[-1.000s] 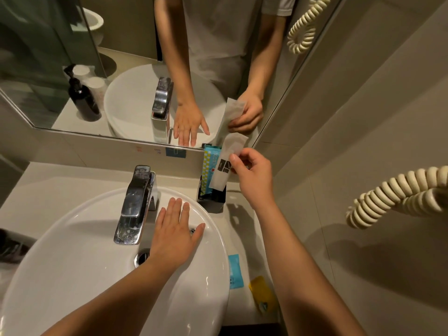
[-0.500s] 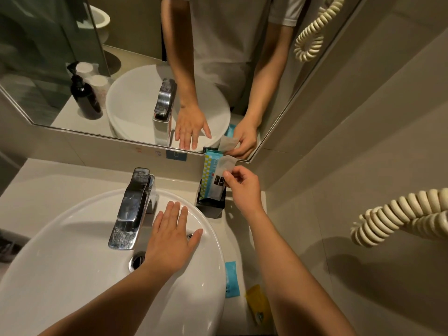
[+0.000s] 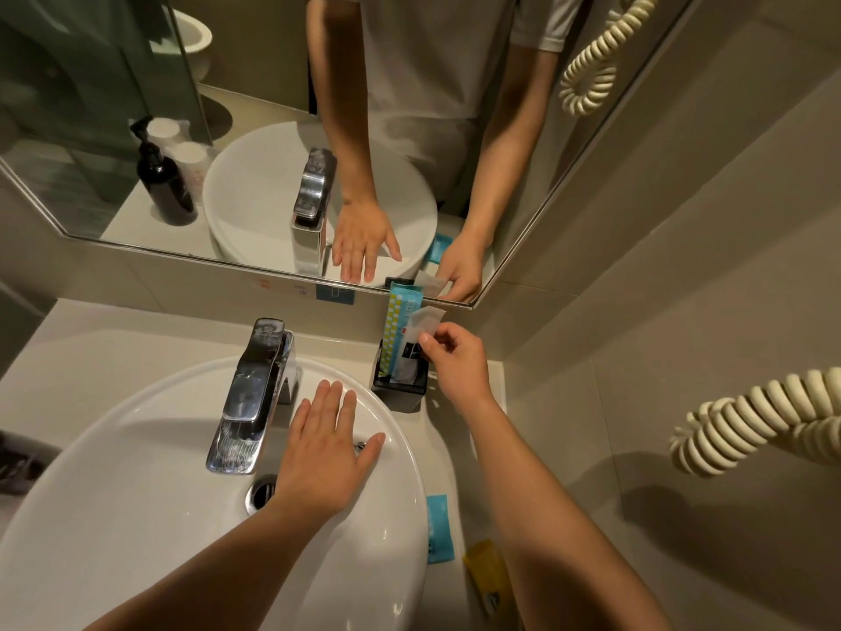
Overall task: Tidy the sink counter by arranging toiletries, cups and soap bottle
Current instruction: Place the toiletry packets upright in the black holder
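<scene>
From the head view, the right hand [image 3: 457, 366] pinches a white sachet [image 3: 416, 346] between thumb and fingers, its lower end inside the black holder [image 3: 400, 389] at the back of the bench [image 3: 91, 348], beside a tall blue-and-yellow packet [image 3: 399, 330] standing in the same holder. The left hand [image 3: 325, 453] lies flat and spread on the white basin [image 3: 136, 516], holding nothing, just right of the chrome tap [image 3: 252, 398]. A blue sachet [image 3: 438, 528] and a yellow packet [image 3: 489, 576] lie on the bench between basin and wall. The mirror [image 3: 255, 84] reflects a dark pump bottle [image 3: 161, 184] with two pale cups [image 3: 191, 168] behind it.
</scene>
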{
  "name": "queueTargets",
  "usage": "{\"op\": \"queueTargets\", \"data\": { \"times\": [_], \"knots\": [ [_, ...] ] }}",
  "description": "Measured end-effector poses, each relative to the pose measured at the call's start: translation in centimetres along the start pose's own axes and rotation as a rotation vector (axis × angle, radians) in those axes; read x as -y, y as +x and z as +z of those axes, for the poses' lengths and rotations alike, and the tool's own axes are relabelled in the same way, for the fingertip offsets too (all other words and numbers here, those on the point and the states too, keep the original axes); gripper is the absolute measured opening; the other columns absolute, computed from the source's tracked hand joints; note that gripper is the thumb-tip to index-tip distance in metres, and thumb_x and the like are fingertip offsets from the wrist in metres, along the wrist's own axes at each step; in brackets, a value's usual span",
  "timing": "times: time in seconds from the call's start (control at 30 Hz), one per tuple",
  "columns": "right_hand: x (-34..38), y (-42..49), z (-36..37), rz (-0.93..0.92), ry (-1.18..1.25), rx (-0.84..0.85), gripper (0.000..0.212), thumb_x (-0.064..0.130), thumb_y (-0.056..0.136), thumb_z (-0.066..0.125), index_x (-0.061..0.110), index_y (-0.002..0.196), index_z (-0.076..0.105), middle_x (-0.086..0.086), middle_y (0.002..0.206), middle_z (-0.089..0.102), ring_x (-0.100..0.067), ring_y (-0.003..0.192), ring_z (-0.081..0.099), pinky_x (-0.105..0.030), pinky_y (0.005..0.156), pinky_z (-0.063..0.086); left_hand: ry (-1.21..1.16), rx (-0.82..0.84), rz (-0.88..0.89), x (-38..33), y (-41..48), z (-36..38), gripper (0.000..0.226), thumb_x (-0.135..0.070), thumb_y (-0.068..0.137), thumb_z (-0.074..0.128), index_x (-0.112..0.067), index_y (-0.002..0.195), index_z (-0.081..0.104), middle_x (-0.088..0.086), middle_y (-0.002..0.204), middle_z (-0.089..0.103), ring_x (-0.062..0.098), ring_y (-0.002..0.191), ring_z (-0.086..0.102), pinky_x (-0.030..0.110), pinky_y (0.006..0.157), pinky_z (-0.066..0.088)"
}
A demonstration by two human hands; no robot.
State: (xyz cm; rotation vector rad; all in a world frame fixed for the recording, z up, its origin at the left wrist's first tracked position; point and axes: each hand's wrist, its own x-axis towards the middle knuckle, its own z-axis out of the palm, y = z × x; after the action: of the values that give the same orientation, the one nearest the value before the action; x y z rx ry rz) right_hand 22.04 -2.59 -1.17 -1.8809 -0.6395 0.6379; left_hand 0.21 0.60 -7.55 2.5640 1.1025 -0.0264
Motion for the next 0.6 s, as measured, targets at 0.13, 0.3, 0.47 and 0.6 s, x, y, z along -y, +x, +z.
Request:
{"op": "queueTargets", "data": {
  "times": [0.13,0.3,0.47,0.6],
  "knots": [
    [-0.2,0.1,0.1,0.013,0.01,-0.001,0.004,0.017,0.094,0.069,0.016,0.093,0.072,-0.001,0.087,0.074,-0.022,0.087,0.071,-0.044,0.085,0.061,0.0,0.013,-0.002,0.0,0.0,-0.2,0.088,-0.072,0.093,0.008,-0.015,0.161,0.008,0.008,0.17,-0.002,0.02,0.155,-0.012,0.042,0.125,-0.008],
    [-0.4,0.1,-0.2,0.002,0.028,-0.008,0.004,0.014,0.093,0.07,0.016,0.094,0.073,0.001,0.088,0.075,-0.01,0.081,0.069,-0.039,0.084,0.061,-0.006,0.013,-0.008,0.1,0.0,0.0,0.089,-0.073,0.093,0.006,-0.016,0.161,0.008,0.008,0.17,-0.003,0.02,0.155,-0.014,0.043,0.126,-0.006],
    [-0.7,-0.2,-0.6,0.014,0.06,-0.031,0.013,0.013,0.092,0.07,0.023,0.102,0.073,0.004,0.096,0.076,-0.012,0.091,0.07,-0.027,0.082,0.058,-0.014,0.005,-0.004,-0.1,0.0,-0.4,0.087,-0.072,0.095,0.011,-0.015,0.161,0.009,0.008,0.17,-0.002,0.02,0.155,-0.013,0.042,0.125,-0.008],
    [-1.4,-1.3,-1.7,0.041,0.03,-0.09,0.014,0.016,0.091,0.073,0.019,0.105,0.073,0.005,0.094,0.074,-0.007,0.087,0.068,-0.022,0.08,0.056,0.001,-0.001,0.001,-0.2,-0.1,-0.5,0.088,-0.071,0.094,0.01,-0.013,0.16,0.014,0.01,0.17,0.002,0.021,0.156,-0.01,0.041,0.125,-0.008]
  ]
}}
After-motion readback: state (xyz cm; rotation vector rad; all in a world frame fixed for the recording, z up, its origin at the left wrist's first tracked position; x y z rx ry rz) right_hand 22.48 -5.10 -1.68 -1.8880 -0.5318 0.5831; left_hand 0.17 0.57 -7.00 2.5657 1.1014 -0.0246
